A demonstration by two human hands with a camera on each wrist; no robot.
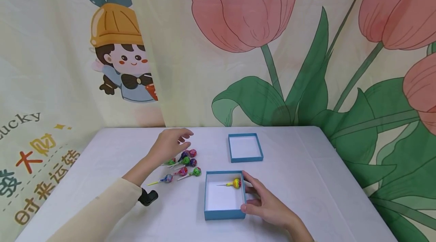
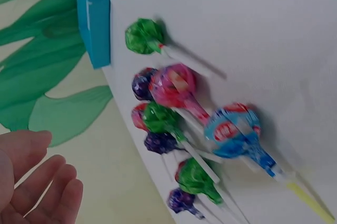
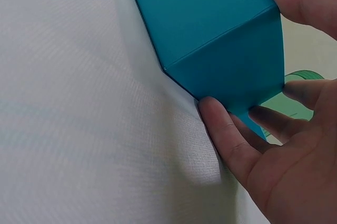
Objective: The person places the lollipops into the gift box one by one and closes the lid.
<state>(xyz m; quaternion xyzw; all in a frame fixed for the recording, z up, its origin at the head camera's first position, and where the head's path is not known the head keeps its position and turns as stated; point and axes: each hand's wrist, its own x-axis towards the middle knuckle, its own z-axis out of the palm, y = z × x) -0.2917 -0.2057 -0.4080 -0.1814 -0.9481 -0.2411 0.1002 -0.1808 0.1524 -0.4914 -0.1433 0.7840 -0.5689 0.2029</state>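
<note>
My left hand [image 1: 169,144] hovers over several wrapped lollipops [image 1: 185,160] on the white table, its fingers loosely bent with nothing between them. In the left wrist view, the left hand [image 2: 39,182] is apart from the blue-wrapped lollipop [image 2: 234,132], the pink one [image 2: 174,84] and the green one [image 2: 144,36]. A blue open-topped box [image 1: 225,214] stands to the right of the pile. Inside lies a yellow lollipop [image 1: 235,183], stick to the left. My right hand [image 1: 269,204] holds the box by its right side, fingers and thumb [image 3: 305,3] against the walls.
Behind the box lies a shallow blue-edged lid [image 1: 245,146] with a white inside. The white tabletop [image 1: 299,181] ends at a curtain [image 1: 184,64] printed with tulips and a cartoon figure. A black strap piece [image 1: 148,197] sticks out under the left wrist.
</note>
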